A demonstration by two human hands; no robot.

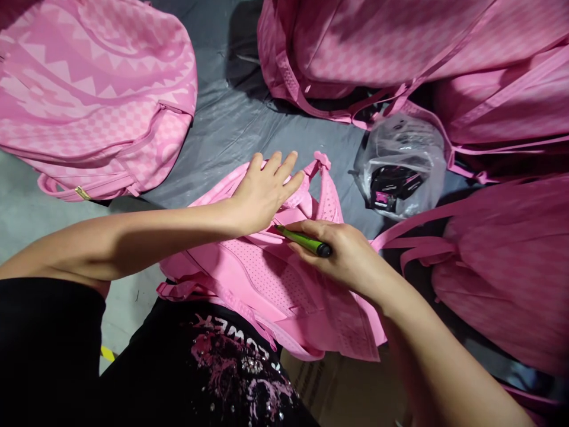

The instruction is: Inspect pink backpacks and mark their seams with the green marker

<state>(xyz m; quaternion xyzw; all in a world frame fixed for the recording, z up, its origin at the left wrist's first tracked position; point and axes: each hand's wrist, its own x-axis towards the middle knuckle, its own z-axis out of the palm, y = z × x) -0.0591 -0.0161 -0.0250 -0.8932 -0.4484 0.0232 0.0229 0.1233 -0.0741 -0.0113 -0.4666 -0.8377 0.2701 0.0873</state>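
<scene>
A pink backpack lies in front of me with its padded, dotted back panel and straps facing up. My left hand rests on its upper part, palm down with the fingers spread. My right hand is closed around a slim green pen-like tool with a black rounded end. The tool's dark tip points left at the backpack, just below my left hand; I cannot tell whether it touches the fabric. Beyond the hands, a pink shoulder strap stands up in a loop.
Another pink backpack lies at the upper left. Several more pink bags crowd the top and right. A clear plastic bag with black buckle-like parts sits on the grey plastic-like covering. Printed cardboard shows below.
</scene>
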